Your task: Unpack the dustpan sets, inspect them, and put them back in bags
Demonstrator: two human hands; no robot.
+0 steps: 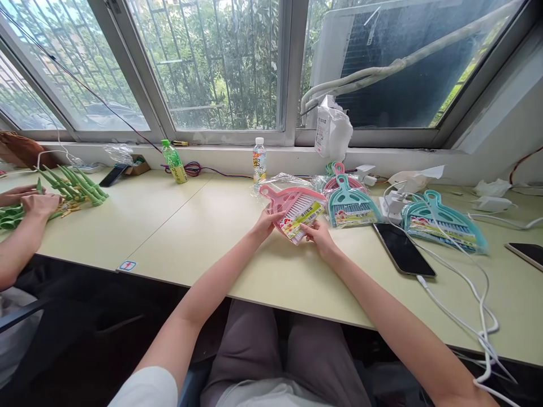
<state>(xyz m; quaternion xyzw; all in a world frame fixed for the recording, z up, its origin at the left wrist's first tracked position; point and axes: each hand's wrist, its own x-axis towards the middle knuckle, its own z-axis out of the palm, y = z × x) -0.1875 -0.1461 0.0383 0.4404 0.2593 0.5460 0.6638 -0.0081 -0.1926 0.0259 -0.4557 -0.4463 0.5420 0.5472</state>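
Note:
A pink dustpan and brush set [292, 206] with a printed label is held tilted just above the table, between my two hands. My left hand [266, 221] grips its left edge, thumb on the front. At the lower right, my right hand [317, 234] pinches the set near the label. Behind and to the right lies a teal dustpan set [352, 203] in clear plastic, with a pink one [335, 180] partly hidden behind it. More teal dustpan sets [441, 223] lie farther right. Clear plastic wrap [282, 182] shows behind the pink set in my hands.
A phone [404, 249] on a white cable lies right of my hands, by a power strip [394, 203]. Two bottles, one green [173, 162] and one white-capped [259, 161], stand near the window. At left, another person's hands [38, 202] work with green stalks [80, 186].

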